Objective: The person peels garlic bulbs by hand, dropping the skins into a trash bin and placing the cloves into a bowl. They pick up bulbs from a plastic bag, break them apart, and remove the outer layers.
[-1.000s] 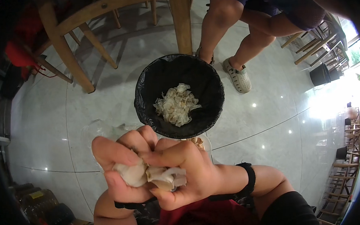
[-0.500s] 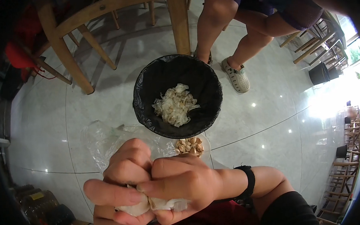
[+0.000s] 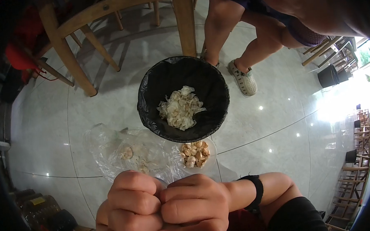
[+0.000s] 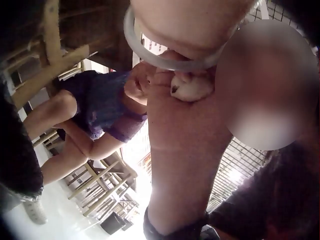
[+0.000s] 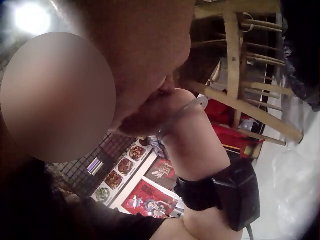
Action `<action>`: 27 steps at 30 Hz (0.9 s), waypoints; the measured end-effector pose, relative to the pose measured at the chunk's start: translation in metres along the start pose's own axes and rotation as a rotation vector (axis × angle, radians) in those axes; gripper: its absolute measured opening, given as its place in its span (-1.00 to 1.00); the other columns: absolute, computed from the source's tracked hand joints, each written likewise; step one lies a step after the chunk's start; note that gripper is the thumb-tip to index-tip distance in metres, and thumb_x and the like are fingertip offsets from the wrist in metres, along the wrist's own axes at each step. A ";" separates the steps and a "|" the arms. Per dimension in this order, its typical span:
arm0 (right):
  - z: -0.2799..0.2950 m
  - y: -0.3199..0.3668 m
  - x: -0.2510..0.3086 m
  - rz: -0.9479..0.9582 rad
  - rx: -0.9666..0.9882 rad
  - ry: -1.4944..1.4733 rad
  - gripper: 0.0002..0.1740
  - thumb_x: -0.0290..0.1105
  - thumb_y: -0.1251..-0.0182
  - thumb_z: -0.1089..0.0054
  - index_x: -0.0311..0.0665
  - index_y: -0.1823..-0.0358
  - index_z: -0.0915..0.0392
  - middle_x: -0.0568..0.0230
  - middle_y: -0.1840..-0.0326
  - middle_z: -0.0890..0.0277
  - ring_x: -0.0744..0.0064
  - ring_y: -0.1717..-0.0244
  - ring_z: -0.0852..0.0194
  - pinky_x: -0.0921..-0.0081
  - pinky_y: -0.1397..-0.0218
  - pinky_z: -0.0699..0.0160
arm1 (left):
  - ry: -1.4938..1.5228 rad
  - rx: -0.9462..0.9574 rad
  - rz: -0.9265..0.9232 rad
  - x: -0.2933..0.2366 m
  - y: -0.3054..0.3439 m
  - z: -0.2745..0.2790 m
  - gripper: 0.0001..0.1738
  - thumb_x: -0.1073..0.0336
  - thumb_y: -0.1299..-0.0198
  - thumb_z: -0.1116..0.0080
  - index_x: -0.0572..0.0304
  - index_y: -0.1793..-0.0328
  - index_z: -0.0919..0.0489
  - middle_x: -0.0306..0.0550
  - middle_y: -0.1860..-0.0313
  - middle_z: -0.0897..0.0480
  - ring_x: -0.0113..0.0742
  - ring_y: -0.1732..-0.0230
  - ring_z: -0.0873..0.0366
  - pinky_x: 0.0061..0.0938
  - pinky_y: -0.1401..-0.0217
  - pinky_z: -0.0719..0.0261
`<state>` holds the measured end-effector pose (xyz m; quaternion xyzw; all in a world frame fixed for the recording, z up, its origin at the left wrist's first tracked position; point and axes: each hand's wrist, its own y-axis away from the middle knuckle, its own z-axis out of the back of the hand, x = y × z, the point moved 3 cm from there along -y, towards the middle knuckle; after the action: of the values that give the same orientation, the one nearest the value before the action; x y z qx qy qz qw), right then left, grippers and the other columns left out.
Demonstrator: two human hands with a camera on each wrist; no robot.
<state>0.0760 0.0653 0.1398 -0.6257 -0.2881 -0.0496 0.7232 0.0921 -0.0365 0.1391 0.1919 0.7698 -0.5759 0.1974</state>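
Both hands are pressed together at the bottom of the head view, knuckles up, with the fingers curled in. The left hand (image 3: 134, 204) and the right hand (image 3: 195, 207) grip white, papery garlic between them. From above, the knuckles hide nearly all of it. A pale piece of garlic (image 4: 192, 89) shows by the right palm in the left wrist view. Just beyond the hands, several tan garlic cloves (image 3: 195, 153) lie in a clear shallow dish (image 3: 214, 151). Behind the dish stands a bin lined with a black bag (image 3: 218, 113), with garlic skins (image 3: 180, 108) inside.
A clear plastic bag (image 3: 101, 151) holding some garlic bits is spread on the tiled floor left of the dish. A wooden chair (image 3: 82, 75) stands beyond the bin on the left. Another person's legs (image 3: 218, 30) are close at the right, one foot in a pale clog (image 3: 245, 81).
The hands have come down toward the body and rolled knuckles up, so the garlic between them is now hidden from above. The dish and plastic bag have come into fuller view.
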 end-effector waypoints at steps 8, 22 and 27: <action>0.000 0.000 -0.001 -0.036 -0.008 -0.014 -0.74 -0.47 -0.05 -0.15 -0.36 0.18 -0.45 0.26 0.48 -0.22 0.33 0.58 -0.36 0.48 0.64 -0.40 | 0.028 -0.271 0.007 0.003 0.007 -0.022 -0.68 -0.03 -0.24 0.05 -0.04 0.37 -0.22 -0.39 0.66 -0.14 -0.45 0.53 -0.10 -0.35 0.31 -0.06; -0.009 -0.006 0.003 -0.041 -0.153 -0.041 -0.89 -0.52 0.06 -0.18 -0.39 0.45 -0.50 0.29 0.75 -0.21 0.46 0.81 -0.22 0.59 0.82 -0.22 | 0.076 -0.259 -0.040 -0.002 0.004 -0.020 -0.72 0.01 -0.21 0.00 -0.07 0.38 -0.26 -0.46 0.66 -0.14 -0.49 0.55 -0.09 -0.40 0.31 -0.07; -0.009 -0.004 0.005 -0.040 -0.137 -0.010 -0.87 -0.49 -0.02 -0.16 -0.41 0.41 -0.51 0.25 0.73 -0.24 0.42 0.78 -0.26 0.60 0.78 -0.25 | 0.057 -0.182 -0.029 -0.002 0.005 -0.016 -0.73 0.01 -0.19 -0.01 -0.08 0.37 -0.27 -0.46 0.67 -0.14 -0.50 0.55 -0.11 -0.42 0.33 -0.07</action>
<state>0.0818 0.0577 0.1457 -0.6679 -0.3000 -0.0806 0.6763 0.0951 -0.0204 0.1402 0.1782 0.8269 -0.5008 0.1835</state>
